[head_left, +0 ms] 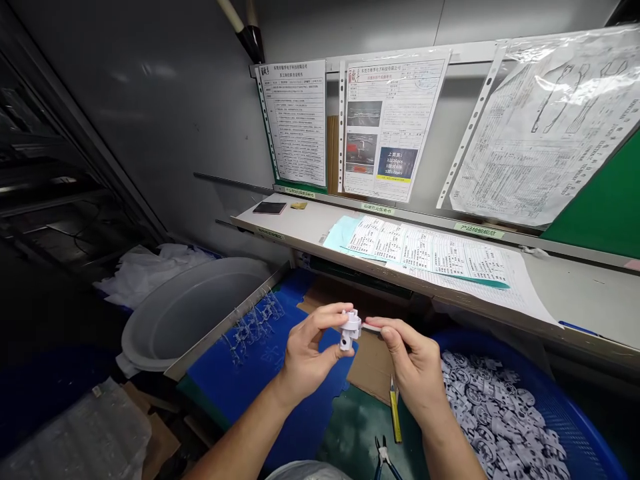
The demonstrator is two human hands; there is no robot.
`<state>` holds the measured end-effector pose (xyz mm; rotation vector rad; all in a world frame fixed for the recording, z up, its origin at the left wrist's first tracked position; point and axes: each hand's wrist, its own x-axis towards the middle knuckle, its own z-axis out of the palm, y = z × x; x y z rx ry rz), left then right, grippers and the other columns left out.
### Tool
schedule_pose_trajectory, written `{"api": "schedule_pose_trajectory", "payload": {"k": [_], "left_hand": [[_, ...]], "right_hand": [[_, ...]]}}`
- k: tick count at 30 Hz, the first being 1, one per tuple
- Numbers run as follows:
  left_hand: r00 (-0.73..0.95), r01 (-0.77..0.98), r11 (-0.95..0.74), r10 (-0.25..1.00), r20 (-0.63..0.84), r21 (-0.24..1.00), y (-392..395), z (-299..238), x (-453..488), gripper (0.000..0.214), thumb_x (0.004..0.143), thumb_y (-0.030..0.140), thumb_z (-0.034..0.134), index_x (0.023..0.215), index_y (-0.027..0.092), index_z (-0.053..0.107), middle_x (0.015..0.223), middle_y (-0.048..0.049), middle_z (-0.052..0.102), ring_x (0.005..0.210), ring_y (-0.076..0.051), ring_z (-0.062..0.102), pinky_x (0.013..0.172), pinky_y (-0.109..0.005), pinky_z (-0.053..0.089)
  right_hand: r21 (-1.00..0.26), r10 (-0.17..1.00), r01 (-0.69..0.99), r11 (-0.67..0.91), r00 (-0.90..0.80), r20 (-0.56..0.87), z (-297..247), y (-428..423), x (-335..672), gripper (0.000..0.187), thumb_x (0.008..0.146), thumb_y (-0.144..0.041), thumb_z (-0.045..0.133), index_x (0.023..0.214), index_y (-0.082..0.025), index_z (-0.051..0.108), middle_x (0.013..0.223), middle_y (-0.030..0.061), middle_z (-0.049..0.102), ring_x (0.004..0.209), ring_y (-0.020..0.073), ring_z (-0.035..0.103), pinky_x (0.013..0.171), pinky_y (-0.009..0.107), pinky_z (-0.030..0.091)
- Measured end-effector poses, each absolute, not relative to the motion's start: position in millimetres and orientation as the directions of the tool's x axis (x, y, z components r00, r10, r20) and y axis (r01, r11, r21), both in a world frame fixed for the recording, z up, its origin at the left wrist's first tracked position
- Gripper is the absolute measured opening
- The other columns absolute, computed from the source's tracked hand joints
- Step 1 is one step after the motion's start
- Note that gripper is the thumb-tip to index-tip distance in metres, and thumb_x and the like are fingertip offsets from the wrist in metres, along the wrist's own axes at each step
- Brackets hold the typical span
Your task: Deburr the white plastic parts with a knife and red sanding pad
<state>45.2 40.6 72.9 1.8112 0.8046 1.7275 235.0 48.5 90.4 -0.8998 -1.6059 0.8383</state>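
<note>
My left hand (313,343) pinches a small white plastic part (351,323) between thumb and fingers, above the bench. The part has a round flange and a dark hole in its lower end. Close to its right side, my right hand (413,357) grips a thin pale stick-like piece (372,327) with a reddish tint along it. Its tip is at or very near the white part; whether they touch I cannot tell. Below my hands lie a yellow-handled craft knife (395,413) and a pair of nippers (383,453) with dark handles.
A blue basket (583,427) full of similar white parts stands at the right. Clear plastic sprues (255,323) lie on a blue mat (227,380), with a large grey tub (150,333) further left. Above runs a shelf (310,223) carrying paper sheets (425,250).
</note>
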Motion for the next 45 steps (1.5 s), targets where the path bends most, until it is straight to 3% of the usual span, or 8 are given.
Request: {"api": "schedule_pose_trajectory", "payload": {"k": [5, 12, 17, 24, 33, 36, 42, 45], "left_hand": [[0.035, 0.084, -0.699, 0.714, 0.699, 0.71, 40, 73, 42, 0.054, 0.071, 0.006, 0.081, 0.118, 0.027, 0.065, 0.126, -0.0104, 0.066, 0.115, -0.027, 0.064, 0.093, -0.038, 0.056], [0.047, 0.127, -0.654, 0.755, 0.654, 0.746, 40, 63, 44, 0.047, 0.074, 0.007, 0.079, 0.115, 0.025, 0.067, 0.124, -0.0118, 0.067, 0.114, -0.027, 0.065, 0.093, -0.038, 0.056], [-0.039, -0.035, -0.578, 0.816, 0.577, 0.815, 37, 70, 41, 0.05, 0.073, 0.005, 0.079, 0.117, 0.025, 0.065, 0.132, -0.0117, 0.062, 0.12, -0.027, 0.061, 0.097, -0.036, 0.054], [-0.023, -0.056, -0.569, 0.822, 0.569, 0.82, 37, 66, 45, 0.052, 0.073, 0.006, 0.079, 0.118, 0.026, 0.065, 0.131, -0.0107, 0.063, 0.124, -0.027, 0.058, 0.103, -0.037, 0.05], [0.068, 0.239, -0.678, 0.726, 0.685, 0.695, 44, 77, 43, 0.044, 0.077, 0.008, 0.076, 0.117, 0.023, 0.067, 0.123, -0.0125, 0.066, 0.115, -0.028, 0.063, 0.097, -0.043, 0.054], [0.03, 0.151, -0.657, 0.75, 0.661, 0.739, 42, 78, 46, 0.044, 0.076, 0.009, 0.076, 0.117, 0.023, 0.067, 0.123, -0.0121, 0.065, 0.115, -0.028, 0.063, 0.098, -0.042, 0.055], [-0.123, -0.079, -0.637, 0.769, 0.627, 0.767, 39, 86, 44, 0.048, 0.074, 0.003, 0.076, 0.116, 0.024, 0.065, 0.126, -0.0097, 0.061, 0.118, -0.026, 0.062, 0.094, -0.035, 0.056], [-0.073, -0.076, -0.624, 0.781, 0.62, 0.778, 41, 87, 45, 0.046, 0.073, 0.003, 0.078, 0.114, 0.023, 0.067, 0.125, -0.0103, 0.062, 0.115, -0.025, 0.063, 0.095, -0.035, 0.055]], "right_hand": [[-0.91, 0.898, 0.09, 0.404, -0.229, 0.376, 97, 51, 233, 0.018, 0.091, -0.037, 0.062, 0.095, -0.024, 0.074, 0.087, 0.0002, 0.075, 0.079, 0.015, 0.069, 0.068, 0.021, 0.053], [-0.808, 0.802, -0.005, 0.589, 0.124, 0.584, 131, 51, 237, 0.009, 0.088, -0.03, 0.067, 0.088, -0.023, 0.073, 0.085, 0.0013, 0.072, 0.081, 0.0178, 0.067, 0.073, 0.028, 0.054], [-0.935, 0.942, 0.118, 0.335, -0.013, 0.336, 100, 55, 236, 0.021, 0.089, -0.041, 0.063, 0.087, -0.022, 0.072, 0.081, -0.0003, 0.07, 0.072, 0.0136, 0.063, 0.063, 0.021, 0.05], [-0.921, 0.937, 0.175, 0.348, -0.078, 0.339, 77, 45, 229, 0.023, 0.094, -0.039, 0.056, 0.095, -0.025, 0.074, 0.089, 0.0006, 0.072, 0.083, 0.0156, 0.066, 0.073, 0.024, 0.051], [-0.598, 0.628, 0.198, 0.777, -0.166, 0.761, 125, 34, 218, 0.022, 0.093, -0.013, 0.056, 0.104, -0.022, 0.072, 0.093, 0.0047, 0.072, 0.089, 0.0187, 0.066, 0.079, 0.034, 0.055], [-0.493, 0.539, 0.259, 0.83, -0.152, 0.828, 124, 32, 215, 0.027, 0.09, -0.01, 0.058, 0.112, -0.021, 0.069, 0.1, 0.0067, 0.072, 0.095, 0.0208, 0.066, 0.084, 0.038, 0.055], [-0.702, 0.763, 0.338, 0.626, -0.45, 0.464, 78, 38, 223, 0.017, 0.094, -0.021, 0.058, 0.089, -0.024, 0.074, 0.079, -0.0003, 0.072, 0.074, 0.0145, 0.067, 0.067, 0.027, 0.054], [-0.695, 0.783, 0.365, 0.619, -0.221, 0.581, 78, 38, 229, 0.02, 0.095, -0.021, 0.055, 0.103, -0.026, 0.073, 0.098, 0.0026, 0.073, 0.093, 0.0175, 0.067, 0.082, 0.032, 0.055]]}}
